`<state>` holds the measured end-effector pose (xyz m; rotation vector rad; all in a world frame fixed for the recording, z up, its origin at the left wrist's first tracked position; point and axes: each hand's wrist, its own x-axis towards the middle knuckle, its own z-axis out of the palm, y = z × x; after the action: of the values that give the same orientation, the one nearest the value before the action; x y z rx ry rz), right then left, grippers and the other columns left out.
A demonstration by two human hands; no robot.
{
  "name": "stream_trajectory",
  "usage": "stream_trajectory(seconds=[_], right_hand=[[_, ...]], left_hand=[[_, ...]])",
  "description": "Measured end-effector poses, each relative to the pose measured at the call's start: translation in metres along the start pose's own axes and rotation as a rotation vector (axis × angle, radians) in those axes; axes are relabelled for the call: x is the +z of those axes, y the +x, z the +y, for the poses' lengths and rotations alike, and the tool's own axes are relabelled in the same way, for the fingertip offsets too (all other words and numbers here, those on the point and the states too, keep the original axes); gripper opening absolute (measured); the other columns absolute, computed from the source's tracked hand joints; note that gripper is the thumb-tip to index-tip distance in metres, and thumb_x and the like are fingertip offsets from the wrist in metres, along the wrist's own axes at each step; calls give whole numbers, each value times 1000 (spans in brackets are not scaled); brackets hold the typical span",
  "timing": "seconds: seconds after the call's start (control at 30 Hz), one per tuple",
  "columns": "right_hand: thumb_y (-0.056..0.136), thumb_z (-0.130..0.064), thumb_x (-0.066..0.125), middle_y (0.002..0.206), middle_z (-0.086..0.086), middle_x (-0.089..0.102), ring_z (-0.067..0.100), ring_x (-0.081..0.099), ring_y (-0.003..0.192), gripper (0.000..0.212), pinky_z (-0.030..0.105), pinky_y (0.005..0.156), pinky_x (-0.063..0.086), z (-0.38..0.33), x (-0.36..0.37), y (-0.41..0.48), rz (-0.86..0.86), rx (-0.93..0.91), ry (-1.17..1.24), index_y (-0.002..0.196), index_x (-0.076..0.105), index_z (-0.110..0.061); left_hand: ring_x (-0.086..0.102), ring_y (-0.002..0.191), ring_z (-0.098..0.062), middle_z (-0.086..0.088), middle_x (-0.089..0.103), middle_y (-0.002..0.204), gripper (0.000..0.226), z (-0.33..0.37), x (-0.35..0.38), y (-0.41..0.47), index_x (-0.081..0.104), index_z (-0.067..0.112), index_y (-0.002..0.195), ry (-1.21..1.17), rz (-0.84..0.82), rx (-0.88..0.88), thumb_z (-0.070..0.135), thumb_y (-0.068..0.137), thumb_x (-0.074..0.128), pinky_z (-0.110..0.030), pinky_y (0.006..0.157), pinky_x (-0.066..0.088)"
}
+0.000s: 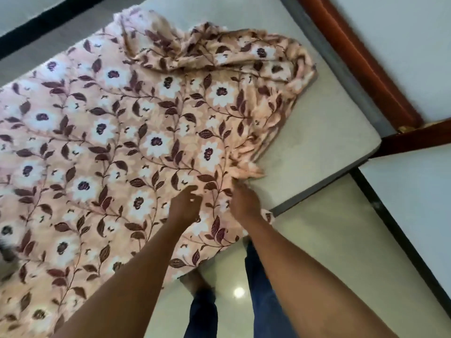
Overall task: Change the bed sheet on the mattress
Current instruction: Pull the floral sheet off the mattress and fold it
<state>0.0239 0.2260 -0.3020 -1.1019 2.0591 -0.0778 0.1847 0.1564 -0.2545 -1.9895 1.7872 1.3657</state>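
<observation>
Sheet (122, 142), peach with white flowers and dark leaves, lies spread over most of the mattress (324, 142). I see it rumpled into a heap toward the far right corner, so bare mattress shows along the right edge and at the near right corner. Its hem hangs over the near edge. Both arms reach forward from the bottom of my view, forearms bare and nearly straight. The left hand (186, 203) is on or just over the flat cloth close to the near edge, fingers loosely curled and a little apart, pinching nothing that I can see. The right hand (245, 200) is just beside it, back turned up to me, pointing at the gathered fold on the sheet's right edge. Its fingers are hidden and blurred, so I cannot tell whether they pinch the cloth. Legs in jeans (263, 289) stand on the pale floor (329, 252) by the near edge
</observation>
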Motion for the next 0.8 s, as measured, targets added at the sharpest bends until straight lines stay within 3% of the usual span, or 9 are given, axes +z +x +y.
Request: stream_trajectory(seconds=[0.13, 0.2, 0.27, 0.33, 0.4, 0.53, 0.63, 0.7, 0.8], right_hand=[[93, -5, 64, 122, 10, 68, 28, 66, 104, 44, 40, 89, 56, -127, 49, -51, -575, -335, 227, 136, 58, -17], [91, -7, 68, 113, 12, 71, 29, 66, 102, 34, 42, 91, 56, -163, 66, -75, -666, -432, 200, 124, 66, -14], [90, -16, 73, 111, 8, 73, 23, 68, 99, 27, 33, 88, 55, -178, 68, -87, -677, -428, 264, 117, 72, -16], [92, -20, 72, 101, -1, 73, 17, 68, 89, 23, 28, 76, 54, -175, 63, -81, -610, -321, 341, 114, 73, -16], [94, -21, 69, 94, -9, 68, 15, 65, 84, 18, 22, 65, 48, -166, 56, -58, -412, -173, 361, 112, 72, -15], [95, -28, 68, 121, 1, 67, 12, 67, 83, 47, 17, 54, 44, -146, 32, 9, 102, 85, 412, 139, 56, -15], [91, -53, 68, 152, 20, 42, 33, 57, 125, 93, 33, 84, 54, -144, 11, 69, 248, 330, 518, 157, 24, -6], [82, -70, 68, 161, 24, 26, 42, 36, 144, 117, 48, 109, 45, -156, 8, 101, 225, 451, 471, 160, 9, -6], [82, -61, 71, 159, 22, 32, 40, 42, 140, 115, 48, 109, 47, -187, 26, 132, 252, 418, 387, 160, 8, -5]], left_hand=[[68, 101, -36, -13, 69, 114, 69, -87, -49, -19, 57, 13, 123, -437, 117, -342, 70, 85, 57, -52, 93, 55], [65, 106, -39, -20, 68, 114, 64, -115, -73, -31, 61, 3, 119, -423, 198, -407, 58, 86, 65, -49, 91, 54], [63, 102, -39, -26, 68, 107, 32, -129, -98, -46, 67, 0, 106, -208, 226, -359, 30, 95, 63, -37, 77, 46], [60, 89, -34, -22, 66, 95, 9, -142, -115, -50, 66, 5, 93, -21, 129, -322, 11, 94, 59, -32, 63, 37], [54, 78, -26, -13, 62, 89, 5, -157, -127, -49, 59, 10, 86, 155, -40, -293, 9, 91, 60, -30, 54, 32], [57, 86, -23, -14, 68, 109, 12, -185, -130, -45, 64, 13, 96, 420, -263, -276, 10, 91, 53, -26, 59, 41], [56, 93, -22, -13, 66, 120, 33, -209, -120, -39, 62, 4, 122, 510, -361, -312, 7, 93, 47, -27, 74, 49], [59, 96, -23, -14, 65, 121, 34, -223, -117, -35, 60, 5, 126, 509, -354, -333, 8, 95, 47, -28, 81, 53], [64, 99, -27, -9, 66, 110, 23, -243, -114, -32, 63, 12, 113, 431, -211, -371, 22, 93, 59, -35, 81, 56]])
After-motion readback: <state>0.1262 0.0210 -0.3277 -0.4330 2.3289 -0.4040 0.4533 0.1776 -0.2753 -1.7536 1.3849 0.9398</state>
